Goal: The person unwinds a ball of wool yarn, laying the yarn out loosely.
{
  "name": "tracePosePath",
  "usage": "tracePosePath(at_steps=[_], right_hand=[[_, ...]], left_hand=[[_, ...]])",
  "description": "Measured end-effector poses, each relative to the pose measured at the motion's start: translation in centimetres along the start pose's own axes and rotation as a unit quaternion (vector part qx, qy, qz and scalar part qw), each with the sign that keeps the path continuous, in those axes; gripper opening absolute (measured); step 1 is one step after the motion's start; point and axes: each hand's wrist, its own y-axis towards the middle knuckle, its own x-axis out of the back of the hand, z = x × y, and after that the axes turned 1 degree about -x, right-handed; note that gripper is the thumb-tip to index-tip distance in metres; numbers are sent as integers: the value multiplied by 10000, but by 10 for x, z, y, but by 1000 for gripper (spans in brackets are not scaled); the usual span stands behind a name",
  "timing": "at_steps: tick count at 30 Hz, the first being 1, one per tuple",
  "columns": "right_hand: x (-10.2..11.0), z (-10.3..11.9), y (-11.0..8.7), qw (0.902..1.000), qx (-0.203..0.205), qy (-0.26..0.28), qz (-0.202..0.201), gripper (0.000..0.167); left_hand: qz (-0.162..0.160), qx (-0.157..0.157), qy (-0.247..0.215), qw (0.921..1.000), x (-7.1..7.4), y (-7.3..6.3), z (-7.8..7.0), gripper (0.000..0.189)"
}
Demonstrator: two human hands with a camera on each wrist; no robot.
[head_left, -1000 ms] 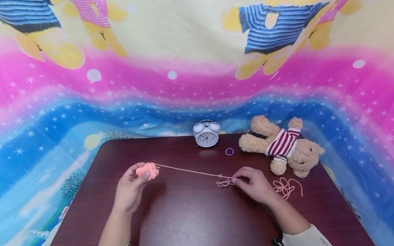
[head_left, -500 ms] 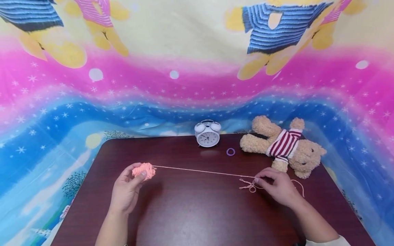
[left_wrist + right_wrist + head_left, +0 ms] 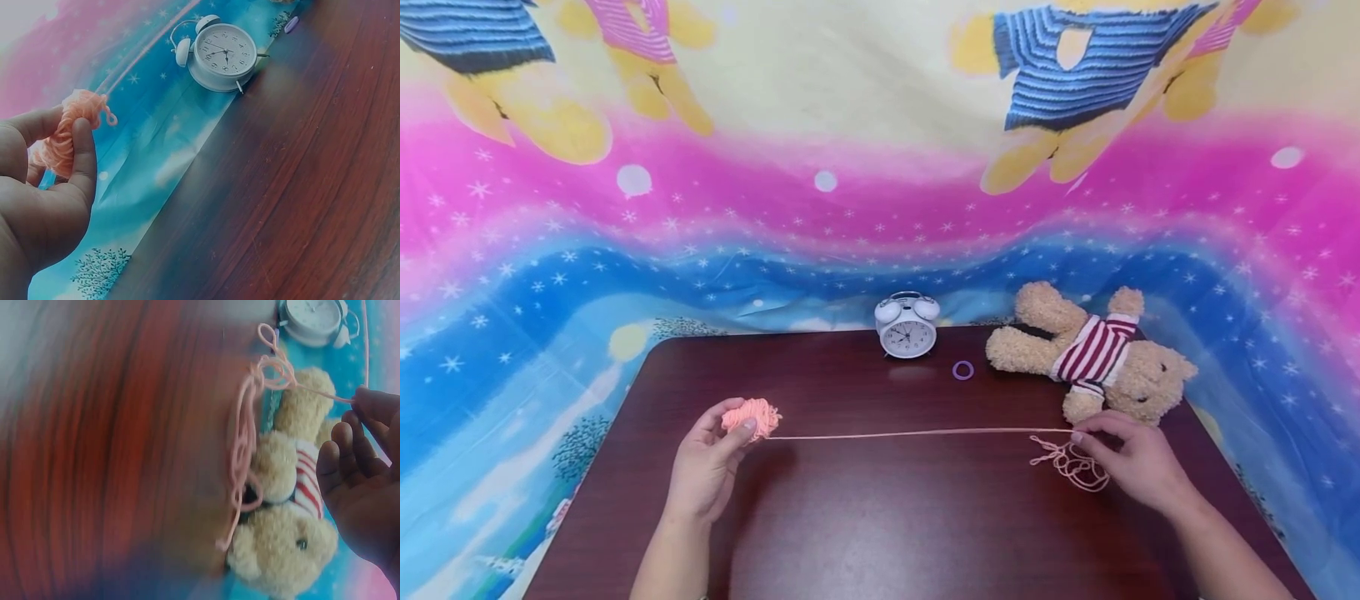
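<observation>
A small ball of peach yarn (image 3: 751,418) is gripped between the thumb and fingers of my left hand (image 3: 709,467), at the left of the table in the head view. From it a strand of yarn (image 3: 910,433) runs nearly straight across to my right hand (image 3: 1138,462), which pinches it between thumb and index finger. A loose, looped tangle of the same yarn (image 3: 1075,467) lies by the right fingertips. In the right wrist view the tangled loops (image 3: 242,437) trail along the table from the pinched strand.
On the dark wooden table (image 3: 865,517), a white twin-bell alarm clock (image 3: 907,329) stands at the back edge. A purple ring (image 3: 962,370) lies near it. A teddy bear (image 3: 1093,350) in a striped shirt lies at the back right. A printed cloth (image 3: 820,233) hangs behind.
My right hand has moved to the right with the pinched yarn, lengthening the strand between my hands. The tangled loops have shifted right with it. My left hand has moved slightly left.
</observation>
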Motion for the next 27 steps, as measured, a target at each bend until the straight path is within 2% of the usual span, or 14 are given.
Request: tracePosePath(at_steps=[9,15,23,27], right_hand=[[23,-24,-9,9991,-331,-218,-122,10],[36,-44,-17,9973,-620,-365,-160,14],[43,-70,-30,9957,-739,-452,-313,11],[48,-80,-36,9940,-911,-557,-255,12]], left_hand=[[-151,57,139,9998,7,-2,-5,42],[-236,46,11,9997,13,-2,-8,40],[-339,2,41,9994,26,-4,-12,40],[-383,-57,-102,9992,34,-5,-14,38]])
